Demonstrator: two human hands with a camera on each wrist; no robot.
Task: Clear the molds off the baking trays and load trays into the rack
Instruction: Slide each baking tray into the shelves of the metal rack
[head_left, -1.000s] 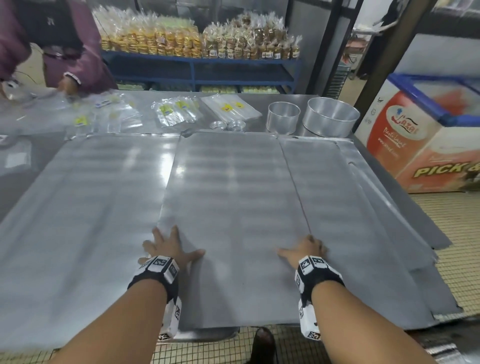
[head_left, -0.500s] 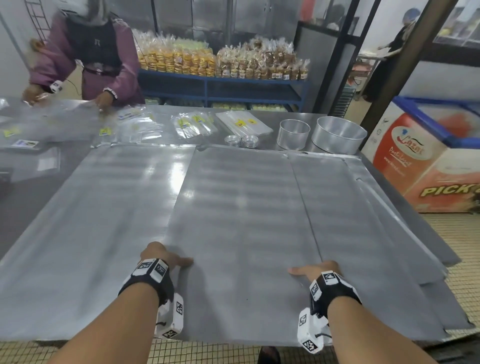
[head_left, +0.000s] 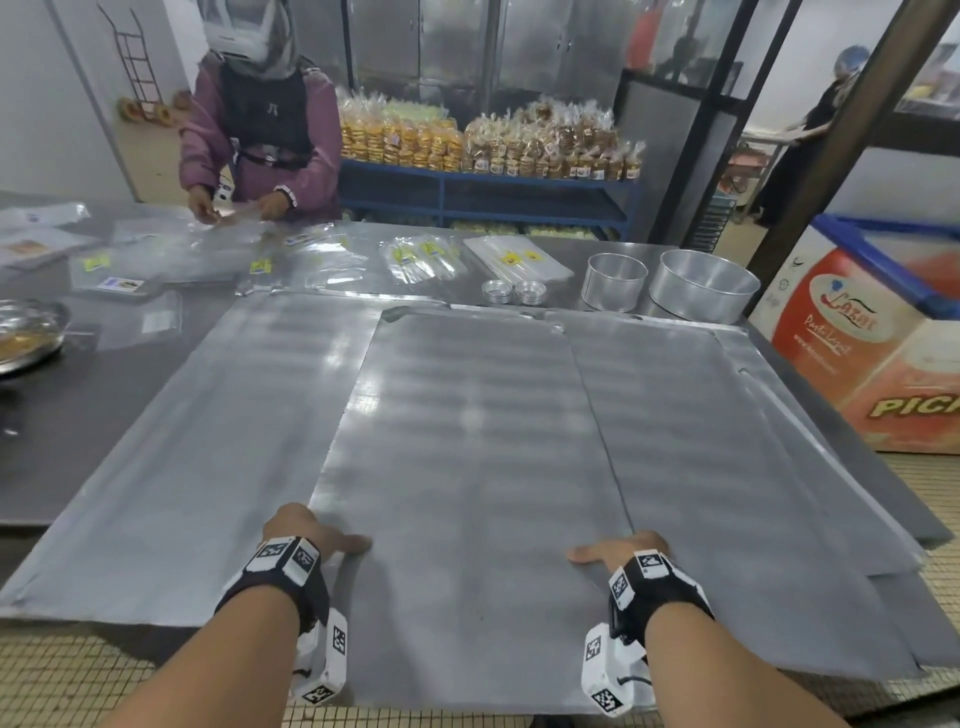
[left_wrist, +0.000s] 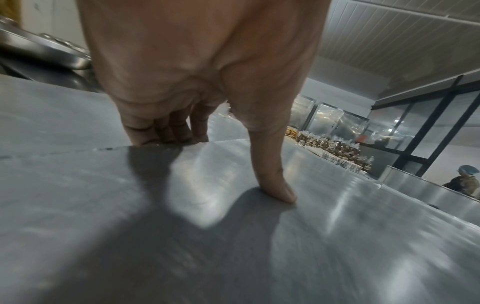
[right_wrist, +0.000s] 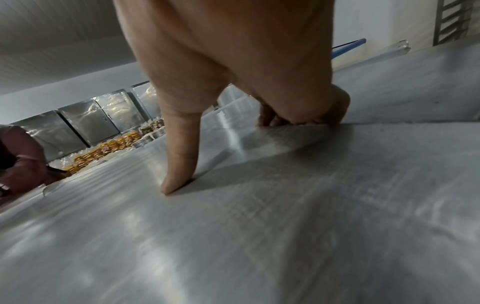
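Observation:
A flat grey baking tray (head_left: 467, 467) lies on top of other trays on the table, its near end hanging over the table's front edge. My left hand (head_left: 306, 530) grips its left edge: thumb (left_wrist: 275, 185) on top, fingers (left_wrist: 166, 131) curled under the rim. My right hand (head_left: 618, 551) grips the right edge the same way, thumb (right_wrist: 179, 164) on top, fingers (right_wrist: 298, 115) hooked under. Two round metal molds (head_left: 615, 280) (head_left: 701, 286) and stacks of small tart molds (head_left: 514, 291) stand behind the trays.
More trays (head_left: 171, 467) (head_left: 753, 467) lie to either side, fanned out at the right. A person in purple (head_left: 260, 130) works with clear bags (head_left: 421, 257) at the far table edge. A freezer chest (head_left: 883, 332) stands to the right, a blue shelf of packed goods (head_left: 483, 140) behind.
Both hands slid from lying flat on the tray to gripping its side edges, and the tray has been drawn toward me past the table's front edge. The head view has tilted up.

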